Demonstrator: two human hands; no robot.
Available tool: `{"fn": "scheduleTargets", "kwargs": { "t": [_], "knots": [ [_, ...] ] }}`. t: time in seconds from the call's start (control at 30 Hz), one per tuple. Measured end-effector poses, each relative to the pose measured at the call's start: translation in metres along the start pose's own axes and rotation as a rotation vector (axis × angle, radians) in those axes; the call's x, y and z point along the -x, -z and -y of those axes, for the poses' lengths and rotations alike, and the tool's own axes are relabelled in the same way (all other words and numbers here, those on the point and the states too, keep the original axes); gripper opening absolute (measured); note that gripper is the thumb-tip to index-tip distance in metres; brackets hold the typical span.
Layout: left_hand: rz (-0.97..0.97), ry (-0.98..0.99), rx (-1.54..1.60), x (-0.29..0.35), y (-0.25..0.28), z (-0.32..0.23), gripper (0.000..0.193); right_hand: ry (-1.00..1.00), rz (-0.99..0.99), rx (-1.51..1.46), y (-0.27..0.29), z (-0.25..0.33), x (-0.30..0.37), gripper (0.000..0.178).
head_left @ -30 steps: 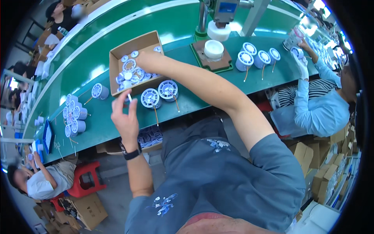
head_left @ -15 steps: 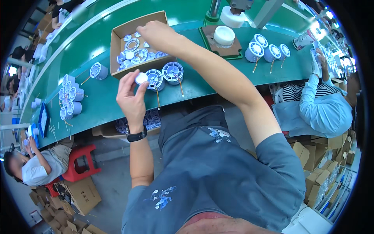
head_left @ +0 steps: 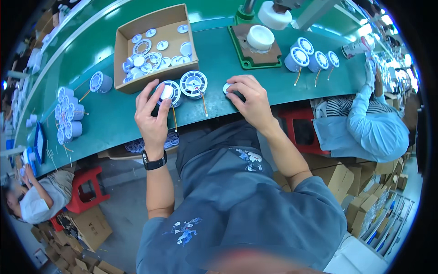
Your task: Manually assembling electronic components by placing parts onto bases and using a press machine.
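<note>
My left hand (head_left: pixel 151 118) pinches a round white cap (head_left: pixel 167 92) between thumb and fingers. Right beside that cap is a pale blue slotted cylinder (head_left: pixel 175 87) with a wire lead, partly covered by the hand; whether they touch I cannot tell. A second slotted cylinder (head_left: pixel 193 82) stands just to its right, its orange wire toward me. Farther right, low over the green table, my right hand (head_left: pixel 251 98) is closed on another small white cap (head_left: pixel 226 88), mostly hidden by the fingers. Behind the cylinders is an open cardboard box (head_left: pixel 153 17) holding loose caps and slotted rings.
A press base (head_left: pixel 246 64) carrying a white round block (head_left: pixel 260 37) stands at the back. Several wired cylinders (head_left: pixel 299 59) stand right of it; more are stacked (head_left: pixel 68 114) at left. A single cylinder (head_left: pixel 100 82) sits near the box. Co-workers sit at both sides.
My right hand has come out of the box toward me and now holds a small cap over the table. My left hand still pinches its cap by the cylinder.
</note>
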State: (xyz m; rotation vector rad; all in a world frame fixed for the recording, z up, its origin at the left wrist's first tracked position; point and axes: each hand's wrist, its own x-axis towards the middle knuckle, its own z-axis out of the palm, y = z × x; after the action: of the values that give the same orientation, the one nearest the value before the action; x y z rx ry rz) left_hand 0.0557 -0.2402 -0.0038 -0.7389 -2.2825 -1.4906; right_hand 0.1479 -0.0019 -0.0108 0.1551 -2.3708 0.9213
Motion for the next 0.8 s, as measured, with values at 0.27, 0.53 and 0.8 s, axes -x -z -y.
{"fn": "scheduleTargets", "kwargs": {
  "t": [0.27,0.53,0.8],
  "knots": [
    [0.132,-0.083,-0.070,-0.013,0.013,-0.004,0.027,0.001,0.046,0.048,0.004,0.002,-0.003,0.016],
    [0.237,-0.126,-0.221,-0.019,0.023,-0.012,0.022,-0.012,0.025,0.008,0.002,-0.001,0.002,0.018],
    [0.101,-0.187,-0.187,0.004,0.006,0.001,0.025,0.018,-0.116,-0.286,-0.004,0.023,-0.024,0.019]
  ]
}}
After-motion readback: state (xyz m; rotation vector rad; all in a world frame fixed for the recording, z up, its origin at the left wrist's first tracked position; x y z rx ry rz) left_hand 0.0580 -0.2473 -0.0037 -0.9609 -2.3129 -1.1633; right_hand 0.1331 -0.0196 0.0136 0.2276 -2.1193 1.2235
